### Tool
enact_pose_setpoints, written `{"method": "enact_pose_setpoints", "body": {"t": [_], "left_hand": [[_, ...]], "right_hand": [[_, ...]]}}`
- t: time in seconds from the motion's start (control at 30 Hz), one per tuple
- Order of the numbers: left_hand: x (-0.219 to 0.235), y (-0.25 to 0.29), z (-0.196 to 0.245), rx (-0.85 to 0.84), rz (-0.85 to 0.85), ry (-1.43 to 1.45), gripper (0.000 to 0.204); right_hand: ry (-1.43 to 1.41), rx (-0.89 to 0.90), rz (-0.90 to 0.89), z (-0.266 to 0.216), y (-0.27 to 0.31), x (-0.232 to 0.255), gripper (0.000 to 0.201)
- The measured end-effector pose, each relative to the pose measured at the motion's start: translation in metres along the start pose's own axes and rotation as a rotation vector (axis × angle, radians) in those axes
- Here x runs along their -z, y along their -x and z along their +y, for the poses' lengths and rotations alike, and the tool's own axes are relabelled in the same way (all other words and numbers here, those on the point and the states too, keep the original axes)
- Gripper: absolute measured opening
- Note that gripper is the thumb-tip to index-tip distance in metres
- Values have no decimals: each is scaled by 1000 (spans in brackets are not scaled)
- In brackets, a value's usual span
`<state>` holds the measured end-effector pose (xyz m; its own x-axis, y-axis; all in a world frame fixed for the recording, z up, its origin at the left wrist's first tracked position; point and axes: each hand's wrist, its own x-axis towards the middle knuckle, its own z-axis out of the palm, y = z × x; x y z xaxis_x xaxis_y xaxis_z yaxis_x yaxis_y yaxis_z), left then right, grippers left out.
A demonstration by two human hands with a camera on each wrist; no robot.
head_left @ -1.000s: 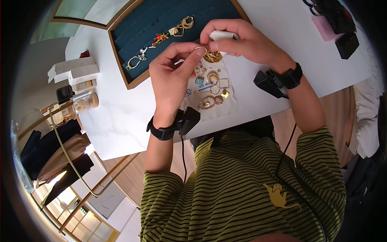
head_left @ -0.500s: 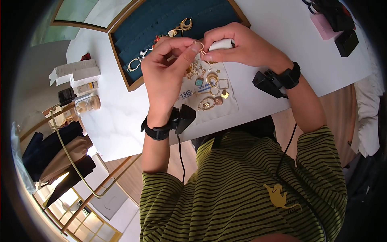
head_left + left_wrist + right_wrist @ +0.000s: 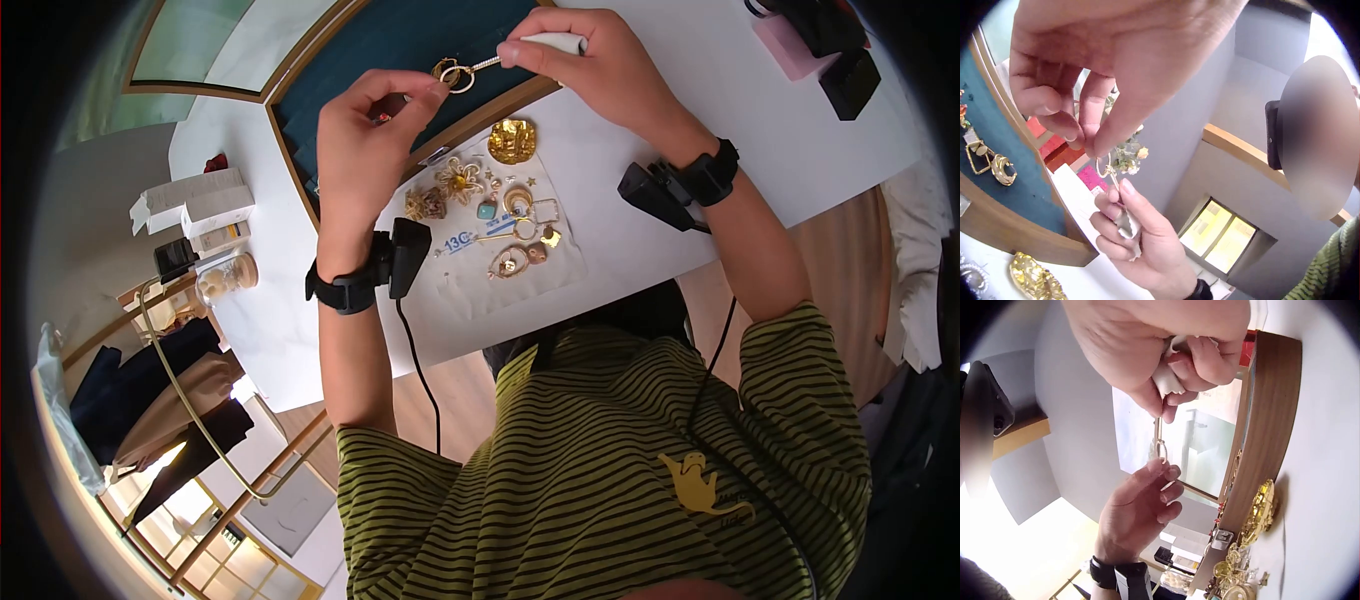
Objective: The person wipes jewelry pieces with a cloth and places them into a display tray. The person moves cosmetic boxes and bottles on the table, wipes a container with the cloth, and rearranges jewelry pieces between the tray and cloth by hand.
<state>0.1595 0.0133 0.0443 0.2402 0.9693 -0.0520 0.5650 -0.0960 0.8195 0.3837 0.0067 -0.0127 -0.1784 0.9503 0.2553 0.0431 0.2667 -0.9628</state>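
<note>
My left hand (image 3: 368, 130) pinches a gold drop earring's hoop (image 3: 473, 77), my right hand (image 3: 602, 65) its tail, seemingly to hold it straight above the jewelry tray (image 3: 502, 111); my feed shows white tissue (image 3: 560, 42) in the right palm.

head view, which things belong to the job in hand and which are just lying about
Likely in the job:
gold hoop piece
white cloth
teal-lined box
jewelry on the white sheet

Apparently just lying about:
white cartons
jar
pink box
black box
</note>
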Motion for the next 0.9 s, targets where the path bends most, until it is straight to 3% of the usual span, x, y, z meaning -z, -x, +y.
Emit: {"method": "enact_pose_setpoints", "body": {"t": [0.13, 0.2, 0.23, 0.3, 0.43, 0.53, 0.6, 0.8, 0.83, 0.9], "left_hand": [[-14, -3, 2, -30, -7, -116, 15], [-18, -5, 2, -214, 9, -92, 19], [-18, -6, 3, -212, 10, -92, 19], [-18, -10, 5, -423, -15, -196, 20], [-11, -18, 5, -444, -110, -273, 17], [-10, -21, 7, -340, -168, -250, 14], [-5, -26, 11, -198, -312, -231, 17], [2, -63, 9, -154, -384, -396, 19], [8, -73, 7, -223, -446, -368, 21], [10, -89, -1, -223, -432, -344, 20]], "right_hand": [[-5, 5, 17, 4, 0, 0, 19], [13, 0, 14, 3, 0, -2, 19], [31, -6, 11, 3, 0, -4, 18], [35, 5, -4, 4, 1, -5, 18], [64, 55, -27, 3, 0, -3, 18], [65, 46, -13, 2, 2, -2, 17], [64, 42, 7, 3, 2, -3, 17], [95, -3, 120, 6, 1, -3, 16], [86, -51, 165, 5, 1, -3, 16], [79, 18, 194, 8, 0, -2, 17]]}}
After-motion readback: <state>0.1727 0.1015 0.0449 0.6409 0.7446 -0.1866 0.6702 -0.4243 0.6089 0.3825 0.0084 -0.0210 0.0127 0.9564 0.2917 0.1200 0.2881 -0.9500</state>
